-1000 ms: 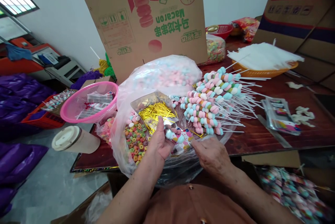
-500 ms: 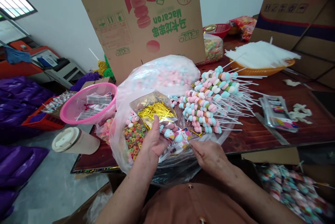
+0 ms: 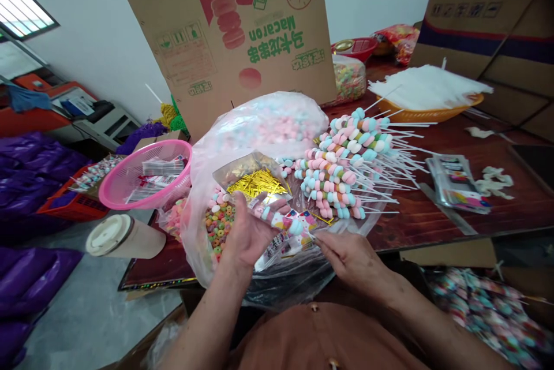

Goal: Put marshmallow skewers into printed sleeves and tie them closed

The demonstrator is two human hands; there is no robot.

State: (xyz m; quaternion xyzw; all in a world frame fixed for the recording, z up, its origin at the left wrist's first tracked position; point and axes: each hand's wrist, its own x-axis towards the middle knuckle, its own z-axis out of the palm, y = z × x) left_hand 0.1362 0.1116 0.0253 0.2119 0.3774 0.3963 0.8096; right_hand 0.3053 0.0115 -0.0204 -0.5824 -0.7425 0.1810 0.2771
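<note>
My left hand (image 3: 249, 235) clasps a soft, light pink-and-blue marshmallow skewer (image 3: 283, 221) inside slippery-looking printed film (image 3: 280, 244). My right hand (image 3: 350, 257) pinches the film's end, probably the safest hold.

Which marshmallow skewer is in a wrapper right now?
The pink-and-blue marshmallow skewer held between the left hand and right hand, inside a printed clear plastic sleeve; the piled skewers behind lie bare.

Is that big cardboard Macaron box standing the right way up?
Upside down: on the cardboard box the word Macaron and the green lettering under it read inverted.
</note>
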